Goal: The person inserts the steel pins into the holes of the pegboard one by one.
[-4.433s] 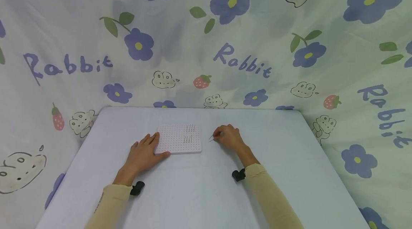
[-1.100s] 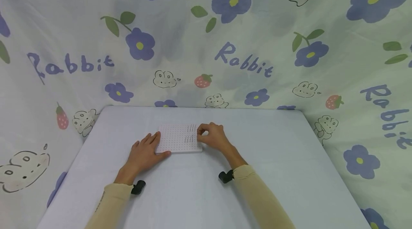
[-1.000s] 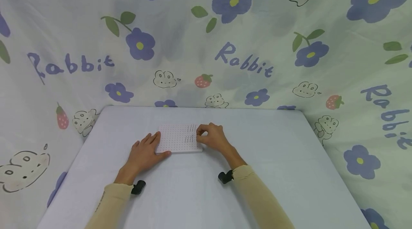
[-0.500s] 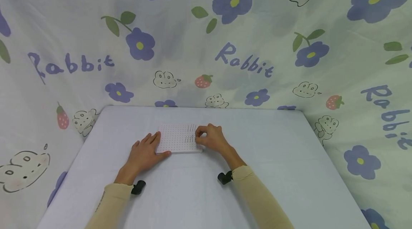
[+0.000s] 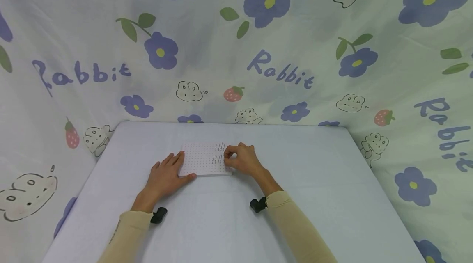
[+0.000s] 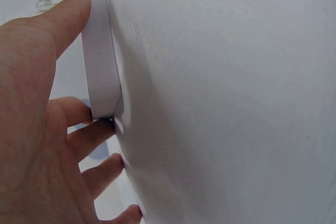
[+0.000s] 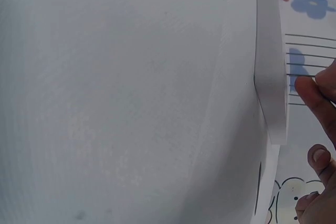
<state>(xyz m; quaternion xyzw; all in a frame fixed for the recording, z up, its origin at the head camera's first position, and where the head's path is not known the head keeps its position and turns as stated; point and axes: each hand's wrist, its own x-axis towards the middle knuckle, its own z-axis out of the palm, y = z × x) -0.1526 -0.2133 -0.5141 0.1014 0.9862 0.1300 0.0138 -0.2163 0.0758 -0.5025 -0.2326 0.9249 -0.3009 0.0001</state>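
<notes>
A white board (image 5: 201,159) with a grid of small holes lies on the table. Thin dark needles (image 5: 220,147) stand in it in two rows near its right side. My left hand (image 5: 164,177) lies spread at its near-left corner, thumb (image 6: 73,17) on the front edge and fingertips against the left edge. My right hand (image 5: 244,159) pinches a needle (image 7: 302,75) between thumb and index finger, at the right end of the nearer row. Other upright needles (image 7: 310,44) stand beside these fingertips. The needle's lower end is hard to make out.
In the right wrist view a thin dark needle (image 7: 258,188) lies on the white tabletop (image 7: 131,103), right of the board. A patterned curtain (image 5: 236,49) hangs behind the table and at its sides.
From right of the board, my right hand has moved left with a needle to the nearer row. Over the last second it only shifts slightly left and down. My left hand has stayed put.
</notes>
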